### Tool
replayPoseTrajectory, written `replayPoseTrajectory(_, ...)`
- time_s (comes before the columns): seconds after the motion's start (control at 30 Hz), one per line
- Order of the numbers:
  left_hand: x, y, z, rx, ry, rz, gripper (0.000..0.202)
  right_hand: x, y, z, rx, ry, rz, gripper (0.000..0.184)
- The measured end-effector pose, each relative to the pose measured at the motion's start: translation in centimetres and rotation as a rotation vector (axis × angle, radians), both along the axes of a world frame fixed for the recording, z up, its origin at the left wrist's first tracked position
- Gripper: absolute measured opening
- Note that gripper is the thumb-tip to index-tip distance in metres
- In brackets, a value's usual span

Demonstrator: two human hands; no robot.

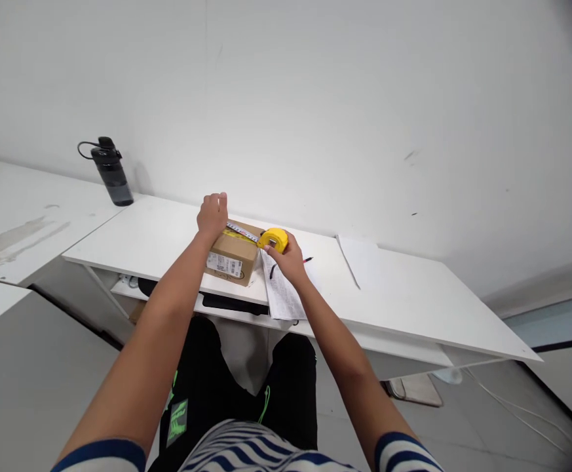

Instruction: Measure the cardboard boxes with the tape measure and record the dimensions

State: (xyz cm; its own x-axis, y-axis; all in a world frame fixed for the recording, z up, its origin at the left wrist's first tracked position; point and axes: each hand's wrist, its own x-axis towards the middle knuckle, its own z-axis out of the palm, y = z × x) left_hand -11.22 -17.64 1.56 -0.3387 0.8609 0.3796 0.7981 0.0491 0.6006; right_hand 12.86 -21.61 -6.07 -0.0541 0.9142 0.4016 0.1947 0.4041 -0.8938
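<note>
A small brown cardboard box (234,255) with a white label lies on the white desk (158,236). My left hand (213,215) is closed at the box's far left corner, pinning the end of a yellow measuring tape blade (241,231) that runs across the top of the box. My right hand (286,259) grips the yellow tape measure case (274,239) at the box's right side. A printed sheet of paper (283,295) lies under my right hand, hanging over the desk edge.
A dark water bottle (111,172) stands at the back left by the wall. A red-tipped pen (307,260) lies right of my right hand. More white paper (362,259) sits further right. A second worn white table (15,216) adjoins on the left.
</note>
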Motion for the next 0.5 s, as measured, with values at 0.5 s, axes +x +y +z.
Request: replayPoseTrajectory(0.5,3.3,0.4,-0.1,-0.653,0.094,-0.131,0.058,-6.6,-8.5,1.4,0.283,-0.157,-0.295,0.053)
